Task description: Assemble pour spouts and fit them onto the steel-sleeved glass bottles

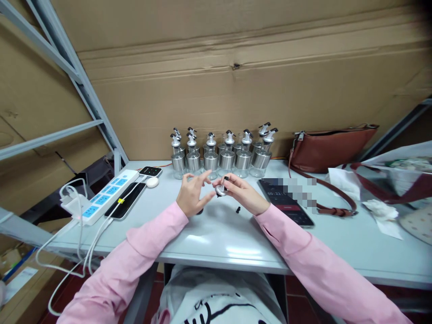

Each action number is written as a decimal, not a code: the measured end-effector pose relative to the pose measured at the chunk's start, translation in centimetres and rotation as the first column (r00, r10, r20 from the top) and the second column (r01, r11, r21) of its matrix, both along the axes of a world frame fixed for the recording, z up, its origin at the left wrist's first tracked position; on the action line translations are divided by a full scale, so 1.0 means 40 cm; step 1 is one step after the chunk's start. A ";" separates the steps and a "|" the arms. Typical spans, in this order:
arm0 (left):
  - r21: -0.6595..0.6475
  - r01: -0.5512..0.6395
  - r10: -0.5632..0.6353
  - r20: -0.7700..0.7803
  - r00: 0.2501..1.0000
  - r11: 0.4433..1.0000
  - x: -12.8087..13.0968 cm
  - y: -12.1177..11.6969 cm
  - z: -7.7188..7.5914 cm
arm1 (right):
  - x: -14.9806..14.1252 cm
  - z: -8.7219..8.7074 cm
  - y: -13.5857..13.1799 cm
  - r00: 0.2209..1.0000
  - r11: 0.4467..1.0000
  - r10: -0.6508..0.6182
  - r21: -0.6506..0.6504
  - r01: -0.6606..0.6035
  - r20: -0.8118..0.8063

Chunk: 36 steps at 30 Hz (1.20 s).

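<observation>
My right hand [241,192] pinches a silver and black bottle pourer top [221,189] above the table. To its left, my left hand [194,192] has its fingers spread, close to the pourer top and holding nothing that I can see. A small black piece [238,209] lies on the table below my right hand. Part of another dark thing [200,211] shows under my left hand, mostly hidden. Behind my hands stand two rows of glass bottles with steel bands [227,159], fitted with similar pourer tops.
At left on the grey table [216,243] are a white power strip [110,195], a black phone [126,200], a small black device [150,171] and a round white case [152,182]. A tablet [286,202], brown bag [330,148] and crumpled tissues [383,216] lie at right.
</observation>
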<state>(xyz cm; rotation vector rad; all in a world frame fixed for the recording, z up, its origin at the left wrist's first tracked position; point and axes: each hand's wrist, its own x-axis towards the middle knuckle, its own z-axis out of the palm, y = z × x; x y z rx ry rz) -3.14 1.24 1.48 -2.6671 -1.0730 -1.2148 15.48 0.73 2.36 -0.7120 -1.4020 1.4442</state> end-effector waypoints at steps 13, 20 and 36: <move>-0.017 -0.190 0.178 -0.278 0.944 0.982 0.037 0.352 0.317 | 0.004 0.006 0.002 0.982 0.981 -0.184 -0.066 0.180 -0.049; -0.062 -0.277 0.190 -0.586 0.788 0.959 0.105 0.453 0.352 | 0.015 0.010 0.009 0.963 0.965 -0.263 0.000 0.263 -0.066; 0.211 -0.407 0.457 -0.338 0.822 0.889 0.107 0.410 0.416 | 0.022 0.012 0.008 0.957 0.960 -0.271 0.045 0.276 -0.103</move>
